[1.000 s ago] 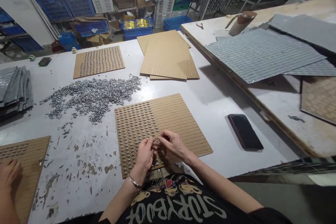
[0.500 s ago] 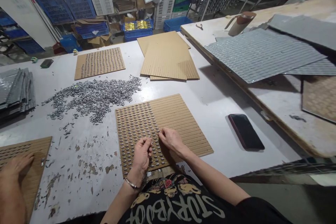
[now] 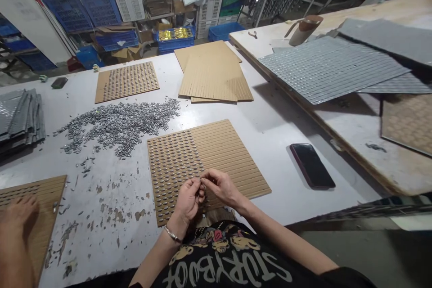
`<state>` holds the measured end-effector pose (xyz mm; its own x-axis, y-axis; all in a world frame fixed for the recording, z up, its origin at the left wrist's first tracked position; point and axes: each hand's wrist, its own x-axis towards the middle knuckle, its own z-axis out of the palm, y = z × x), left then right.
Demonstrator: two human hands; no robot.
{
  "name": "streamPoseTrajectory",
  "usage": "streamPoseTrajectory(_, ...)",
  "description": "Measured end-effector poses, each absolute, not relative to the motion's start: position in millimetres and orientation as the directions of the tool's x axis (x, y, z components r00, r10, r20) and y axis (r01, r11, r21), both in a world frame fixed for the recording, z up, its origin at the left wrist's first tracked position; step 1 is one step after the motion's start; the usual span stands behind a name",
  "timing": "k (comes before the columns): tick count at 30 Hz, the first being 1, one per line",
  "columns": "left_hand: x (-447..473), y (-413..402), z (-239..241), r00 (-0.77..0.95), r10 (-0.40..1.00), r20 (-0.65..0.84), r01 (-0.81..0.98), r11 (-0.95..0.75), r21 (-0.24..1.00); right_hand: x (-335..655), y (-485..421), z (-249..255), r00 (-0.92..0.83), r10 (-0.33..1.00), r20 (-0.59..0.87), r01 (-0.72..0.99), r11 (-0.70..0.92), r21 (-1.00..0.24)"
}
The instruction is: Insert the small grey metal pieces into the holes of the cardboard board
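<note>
Versus 0.5 s ago: hands were apart, right fingertips at the board; now the left hand (image 3: 188,200) and right hand (image 3: 223,187) meet fingertip to fingertip above the near part of the grooved board (image 3: 232,157). Fingers of the left are curled, those of the right pinched; cannot tell what, if anything, is between them. Board lies flat on the bench (image 3: 270,130), directly before the person; rows of silver pieces (image 3: 173,153) fill its left portion, right portion bare. Both hands hide part of its near edge. Co-worker's hand (image 3: 22,211) rests over a second grooved board (image 3: 50,216) at left, its fingers drawn back slightly since the previous frame. Surroundings: heap of loose silver pieces (image 3: 124,121) beyond the board, to its left; partly filled board (image 3: 128,82) behind the heap; overlapping brown boards (image 3: 212,76) farther back; phone (image 3: 312,165) to the right, well clear of the work; grey ribbed sheets (image 3: 330,69) and jug (image 3: 305,29) on the adjoining bench.
</note>
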<state>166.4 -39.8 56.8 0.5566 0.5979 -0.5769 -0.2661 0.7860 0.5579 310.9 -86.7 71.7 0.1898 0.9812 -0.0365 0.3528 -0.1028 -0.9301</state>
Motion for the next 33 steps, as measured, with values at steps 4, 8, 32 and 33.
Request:
streamPoseTrajectory(4, 166.6, -39.6, 55.4, 0.492, 0.636, -0.594, -0.271, 0.761, 0.589, 320.6, -82.6, 62.6, 0.300, 0.947, -0.115, 0.409, -0.237, -0.881)
streamPoseTrajectory(8, 160.6, -36.2, 58.1, 0.444, 0.671, -0.594, -0.297, 0.736, 0.608, 325.6, -74.3, 52.4, 0.349, 0.924, -0.155, 0.531, -0.331, -0.780)
streamPoseTrajectory(32, 164.0, -43.1, 59.7, 0.533, 0.624, -0.571, -0.272, 0.766, 0.583, 317.1, -93.9, 68.5, 0.257, 0.964, -0.071, 0.462, -0.187, -0.867)
streamPoseTrajectory(33, 163.2, -41.8, 59.1, 0.508, 0.639, -0.578, -0.284, 0.758, 0.588, 319.6, -92.9, 62.9, 0.296, 0.951, -0.090, 0.491, -0.232, -0.840)
